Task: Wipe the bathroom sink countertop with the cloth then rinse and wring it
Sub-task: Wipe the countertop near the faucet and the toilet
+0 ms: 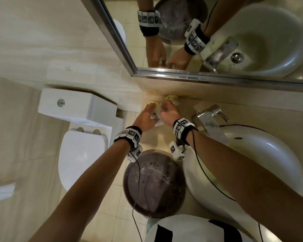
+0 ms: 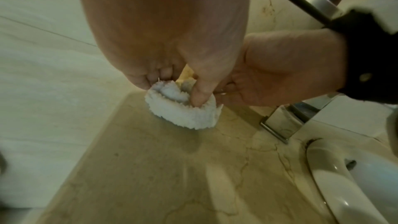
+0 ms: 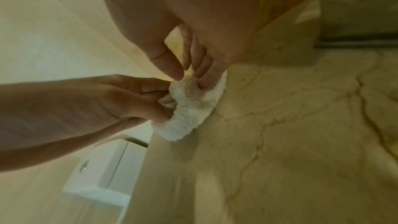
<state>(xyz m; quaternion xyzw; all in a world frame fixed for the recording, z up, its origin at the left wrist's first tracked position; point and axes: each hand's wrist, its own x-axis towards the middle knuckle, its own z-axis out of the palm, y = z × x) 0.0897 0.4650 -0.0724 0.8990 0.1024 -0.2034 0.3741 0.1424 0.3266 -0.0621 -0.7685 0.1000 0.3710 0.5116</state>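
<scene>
A small white fluffy cloth (image 1: pixel 157 117) is bunched up at the back left corner of the beige marble countertop (image 1: pixel 162 138), close to the wall. Both hands hold it from above. In the left wrist view my left hand (image 2: pixel 174 89) pinches the cloth (image 2: pixel 183 110) between thumb and curled fingers, with the right hand beside it. In the right wrist view my right hand (image 3: pixel 190 80) has its thumb and fingertips dug into the cloth (image 3: pixel 189 108) from the other side. The cloth's lower edge touches the countertop (image 3: pixel 280 142). In the head view my left hand (image 1: pixel 148 110) and right hand (image 1: pixel 168 110) nearly meet.
A chrome faucet (image 1: pixel 210 116) and white sink (image 1: pixel 252 154) lie right of the hands. A dark round basin (image 1: pixel 154 184) holding water sits below my forearms. The toilet (image 1: pixel 80 154) and its cistern (image 1: pixel 73 107) stand left. A mirror (image 1: pixel 217 32) hangs above.
</scene>
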